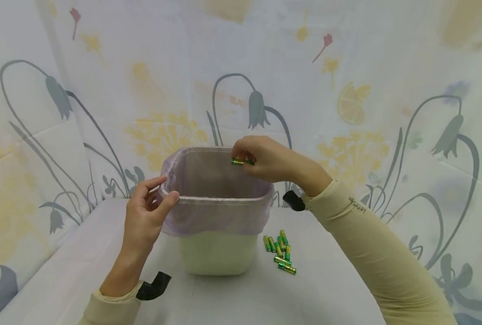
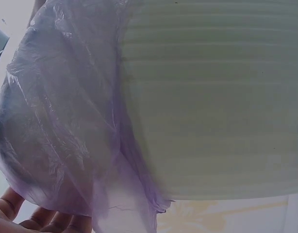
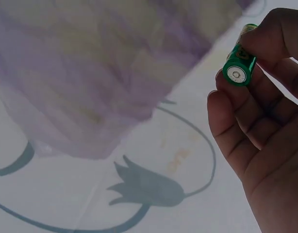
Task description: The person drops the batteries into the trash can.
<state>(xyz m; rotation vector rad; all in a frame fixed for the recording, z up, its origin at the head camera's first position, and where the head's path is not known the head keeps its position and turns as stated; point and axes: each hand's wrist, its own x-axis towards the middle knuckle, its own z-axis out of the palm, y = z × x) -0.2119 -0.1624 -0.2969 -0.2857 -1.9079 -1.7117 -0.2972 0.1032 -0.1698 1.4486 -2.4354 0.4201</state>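
Observation:
A pale green trash bin stands on the white surface, lined with a thin purple garbage bag folded down over its rim. My left hand holds the bin's lined rim at the near left corner, thumb over the front edge; several of its fingers show beside the bag in the left wrist view. Above the far right part of the opening, my right hand pinches a green and gold battery between thumb and fingers. The battery's flat silver end faces the right wrist camera.
Several more green and gold batteries lie loosely grouped on the table, just right of the bin. Behind stands a white curtain printed with flowers. A black wrist mount sticks out from the left sleeve.

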